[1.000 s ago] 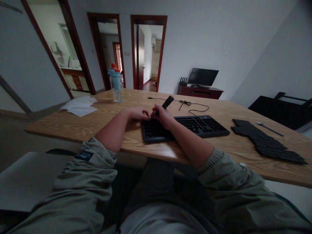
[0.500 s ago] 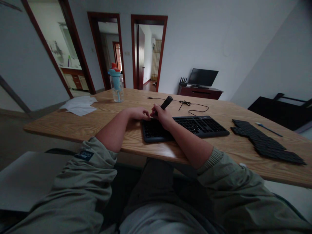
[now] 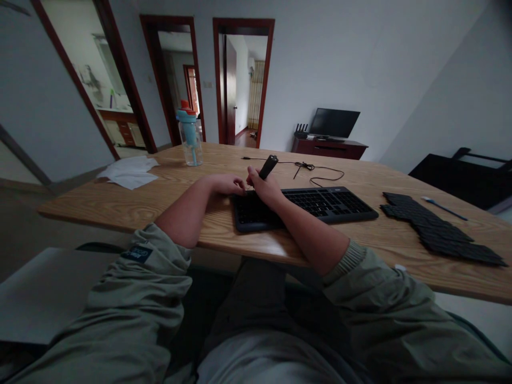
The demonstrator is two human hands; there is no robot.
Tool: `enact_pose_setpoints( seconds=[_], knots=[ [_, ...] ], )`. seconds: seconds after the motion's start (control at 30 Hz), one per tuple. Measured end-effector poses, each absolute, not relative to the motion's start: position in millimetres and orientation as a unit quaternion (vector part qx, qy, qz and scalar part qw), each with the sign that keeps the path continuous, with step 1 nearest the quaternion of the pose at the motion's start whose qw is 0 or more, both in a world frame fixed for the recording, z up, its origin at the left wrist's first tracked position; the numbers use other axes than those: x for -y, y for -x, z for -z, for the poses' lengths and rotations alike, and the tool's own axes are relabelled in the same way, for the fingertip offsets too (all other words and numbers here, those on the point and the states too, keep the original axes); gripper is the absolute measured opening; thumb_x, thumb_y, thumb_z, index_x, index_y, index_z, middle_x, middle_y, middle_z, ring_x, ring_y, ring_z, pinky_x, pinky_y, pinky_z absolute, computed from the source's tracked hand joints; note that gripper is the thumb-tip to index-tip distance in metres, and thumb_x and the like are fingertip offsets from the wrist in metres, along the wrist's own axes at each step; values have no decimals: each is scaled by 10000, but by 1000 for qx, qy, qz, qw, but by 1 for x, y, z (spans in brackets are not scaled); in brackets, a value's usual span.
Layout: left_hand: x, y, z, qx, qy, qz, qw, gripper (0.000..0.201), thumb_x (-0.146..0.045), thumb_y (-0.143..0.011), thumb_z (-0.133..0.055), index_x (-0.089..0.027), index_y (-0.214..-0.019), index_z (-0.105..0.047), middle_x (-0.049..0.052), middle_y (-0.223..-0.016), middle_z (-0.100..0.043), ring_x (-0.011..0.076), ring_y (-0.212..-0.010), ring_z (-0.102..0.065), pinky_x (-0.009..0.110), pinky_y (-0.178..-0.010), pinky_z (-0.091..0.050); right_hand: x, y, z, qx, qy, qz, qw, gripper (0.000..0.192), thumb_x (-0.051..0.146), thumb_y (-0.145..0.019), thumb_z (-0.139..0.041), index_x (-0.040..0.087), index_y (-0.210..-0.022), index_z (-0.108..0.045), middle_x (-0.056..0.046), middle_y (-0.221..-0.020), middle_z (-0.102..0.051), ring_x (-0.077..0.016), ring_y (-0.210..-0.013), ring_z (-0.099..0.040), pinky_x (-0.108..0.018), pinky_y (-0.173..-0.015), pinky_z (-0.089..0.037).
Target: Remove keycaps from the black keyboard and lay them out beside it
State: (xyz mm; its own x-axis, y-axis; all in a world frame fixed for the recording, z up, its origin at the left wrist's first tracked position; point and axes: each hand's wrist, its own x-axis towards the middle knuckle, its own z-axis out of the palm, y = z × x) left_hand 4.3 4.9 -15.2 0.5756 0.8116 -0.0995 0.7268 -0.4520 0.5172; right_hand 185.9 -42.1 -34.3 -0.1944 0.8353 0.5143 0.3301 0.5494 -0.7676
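Wooden table [image 3: 168,200]: with right hand [image 3: 266,188] clamped on the black tool [image 3: 267,166], left hand [image 3: 227,184], fingers together, should steady the keyboard [image 3: 320,205] while working gently.

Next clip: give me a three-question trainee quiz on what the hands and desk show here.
1. True or false: the right hand grips a dark stick-shaped tool over the left end of the keyboard.
2. Where does the left hand rest? A) on the water bottle B) at the keyboard's left edge C) on the white papers
3. Fill in: the loose black keycaps lie to the ____ of the keyboard.

Key
1. True.
2. B; the water bottle and white papers stand farther off on the table.
3. Right.
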Motion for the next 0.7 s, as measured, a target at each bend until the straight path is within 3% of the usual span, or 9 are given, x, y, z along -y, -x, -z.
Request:
enact_pose_setpoints(
  seconds=[0.2, 0.43, 0.7],
  knots=[
    [5, -7, 8, -475, -846, -50, 237, 483, -530, -696, -657, -186, -1034, -693, 47, -945, -698, 180, -802, -577, 265, -698, -408, 33, -191, 38, 671, 442, -296, 517, 578, 708, -889, -428, 204, -651, -578, -26, -659, -575, -171, -633, -543, -302, -638, -414],
    [5, -8, 6, -476, -851, -26, 219, 440, -498, -719, -636, -188, -1028, -687, 49, -976, -701, 183, -827, -584, 263, -692, -408, 44, -188, 28, 706, 458, -245, 482, 514, 568, -941, -457, 192, -625, -609, -35, -675, -627, -173, -671, -591, -291, -676, -430],
    [5, -8, 6, -468, -858, -25, 211, 428, -470, -764, -621, -158, -1051, -682, 52, -930, -682, 178, -806, -570, 272, -693, -415, 38, -186, 29, 710, 443, -231, 496, 554, 617, -945, -438, 184, -661, -636, -32, -664, -622, -177, -670, -589, -293, -685, -437]
  ],
)
